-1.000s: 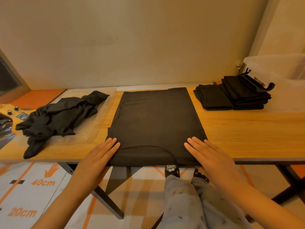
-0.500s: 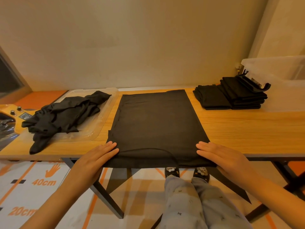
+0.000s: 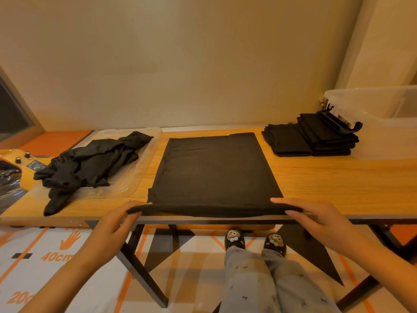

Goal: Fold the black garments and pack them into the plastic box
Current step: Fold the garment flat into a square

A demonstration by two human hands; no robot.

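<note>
A black garment [image 3: 214,172] lies flat as a long rectangle in the middle of the wooden table [image 3: 338,181]. Its near edge is lifted off the table. My left hand [image 3: 117,222] pinches the near left corner and my right hand [image 3: 316,219] pinches the near right corner. A crumpled pile of black garments [image 3: 90,163] lies on a clear plastic lid [image 3: 140,172] at the left. Two stacks of folded black garments [image 3: 311,138] sit at the right, beside the clear plastic box [image 3: 388,114].
A black plastic clip [image 3: 340,123] rests on the taller folded stack. An orange device with knobs [image 3: 20,159] stands at the table's left end. The table's front edge runs just under my hands. My legs and slippers [image 3: 255,242] are under the table.
Both hands went from lying flat on the garment's near edge to pinching its corners. The near edge is now raised off the table.
</note>
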